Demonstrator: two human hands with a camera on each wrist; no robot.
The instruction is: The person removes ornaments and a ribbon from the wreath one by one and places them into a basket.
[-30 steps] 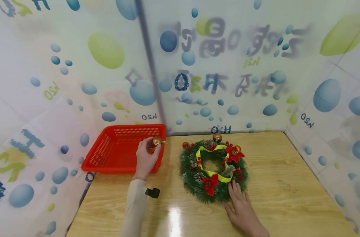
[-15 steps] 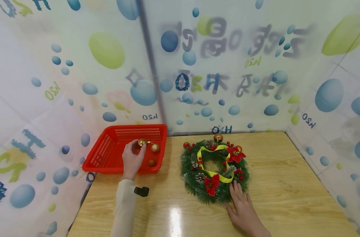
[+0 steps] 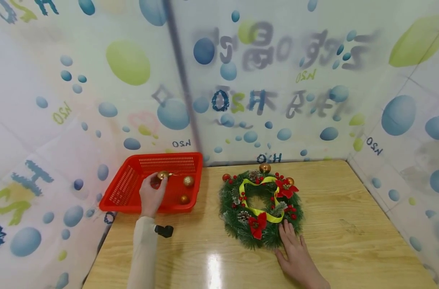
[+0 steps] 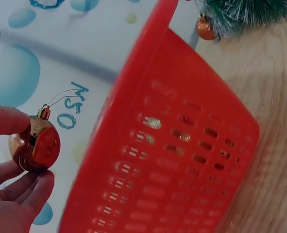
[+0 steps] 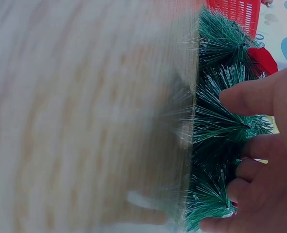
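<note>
My left hand (image 3: 152,196) pinches a shiny gold Christmas bauble (image 4: 35,144) between thumb and fingers. The bauble's cap and thin hanging loop point away from the hand, toward the right in the head view. Below it is the red plastic basket (image 3: 112,208), where a glittery gold bauble (image 3: 188,181) and a smaller orange-gold bauble (image 3: 184,199) lie at the right side. My right hand (image 3: 297,255) lies with extended fingers at the lower right edge of a green Christmas wreath (image 3: 233,229), fingertips on its needles.
The wreath carries a yellow ribbon (image 3: 275,219), red poinsettias (image 3: 257,225), pinecones (image 3: 244,216), red berries and a copper bauble (image 3: 265,168) at its back edge. Wooden table (image 3: 349,224) stretches to the right. Patterned curtain walls (image 3: 295,100) stand behind and at both sides.
My left hand has carried the gold bauble leftward from the basket's right side to over its middle, uncovering the two baubles inside. My right hand has stayed at the wreath.
</note>
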